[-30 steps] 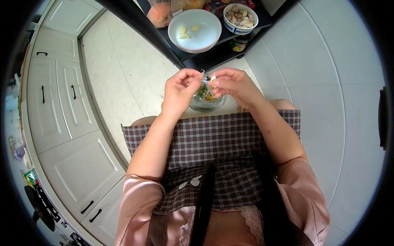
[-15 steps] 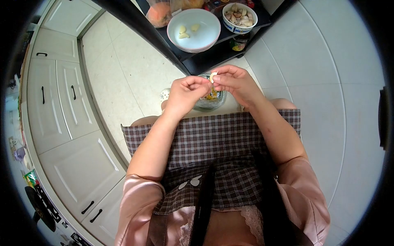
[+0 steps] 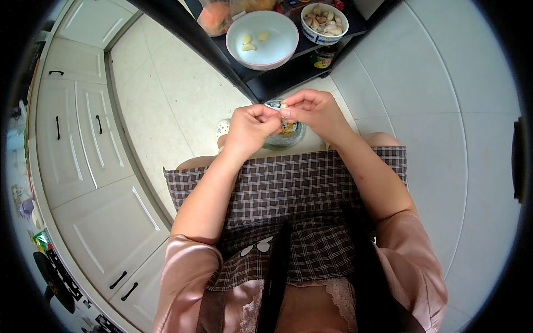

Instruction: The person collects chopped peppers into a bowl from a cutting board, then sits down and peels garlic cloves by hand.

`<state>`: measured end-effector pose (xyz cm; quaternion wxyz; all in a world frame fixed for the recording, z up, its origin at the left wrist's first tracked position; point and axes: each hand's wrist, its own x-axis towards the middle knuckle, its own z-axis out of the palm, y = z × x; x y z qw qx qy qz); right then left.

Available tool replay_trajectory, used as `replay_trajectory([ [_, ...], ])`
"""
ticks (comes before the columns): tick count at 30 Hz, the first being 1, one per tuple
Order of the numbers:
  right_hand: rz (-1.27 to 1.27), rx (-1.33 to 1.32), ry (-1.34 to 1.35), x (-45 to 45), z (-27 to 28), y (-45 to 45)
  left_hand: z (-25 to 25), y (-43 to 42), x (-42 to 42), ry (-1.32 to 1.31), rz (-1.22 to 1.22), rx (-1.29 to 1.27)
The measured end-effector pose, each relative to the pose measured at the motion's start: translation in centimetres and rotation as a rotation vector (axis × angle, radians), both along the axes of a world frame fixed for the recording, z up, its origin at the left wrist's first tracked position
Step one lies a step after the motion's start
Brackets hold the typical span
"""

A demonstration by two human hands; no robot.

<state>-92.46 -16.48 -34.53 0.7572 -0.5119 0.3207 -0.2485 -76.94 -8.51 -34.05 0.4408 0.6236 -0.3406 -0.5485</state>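
A small pale garlic clove (image 3: 283, 106) is pinched between the thumb and fingers of my right hand (image 3: 315, 114). My left hand (image 3: 252, 126) is closed, its fingertips together right beside the clove; whatever they pinch is too small to make out. Below both hands is a clear bin (image 3: 284, 142) with colourful scraps in it, partly covered by the hands. On the black shelf ahead, a white bowl with a pink rim (image 3: 280, 54) holds several peeled cloves (image 3: 248, 46). A smaller patterned bowl (image 3: 322, 40) beside it is filled with unpeeled garlic.
The black shelf unit (image 3: 261, 83) has a jar (image 3: 322, 59) on its lower level and a bagged orange item (image 3: 215, 19) at upper left. White cabinets (image 3: 83, 133) line the left side, and a pale tiled wall (image 3: 422, 111) is on the right. A checked apron (image 3: 277, 188) covers my lap.
Since a second ago, my left hand has moved slightly down and right, closer to my right hand. The clove has turned and shows less between the right fingertips than half a second ago.
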Motion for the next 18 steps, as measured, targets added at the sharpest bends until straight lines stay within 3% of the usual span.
replay_trajectory([
  [3,0.002,-0.02,0.021,0.17,0.07,0.14,-0.3,-0.01,-0.05,-0.025,0.031,0.006],
  [8,0.014,0.018,0.1,-0.03,0.55,-0.13,-0.08,-0.28,-0.03,-0.421,0.045,-0.338],
  [11,0.023,0.07,0.058,0.0,0.1,-0.1,-0.2,-0.58,0.25,-0.435,0.111,-0.468],
  [15,-0.004,-0.036,0.056,0.35,0.03,0.29,-0.05,-0.38,0.13,-0.342,0.137,-0.426],
  [17,-0.017,-0.054,0.047,0.38,0.05,0.32,-0.05,-0.08,0.13,-0.095,0.068,-0.191],
  [18,-0.029,-0.083,0.063,0.35,-0.04,0.29,-0.03,-0.09,0.05,-0.096,0.068,-0.191],
])
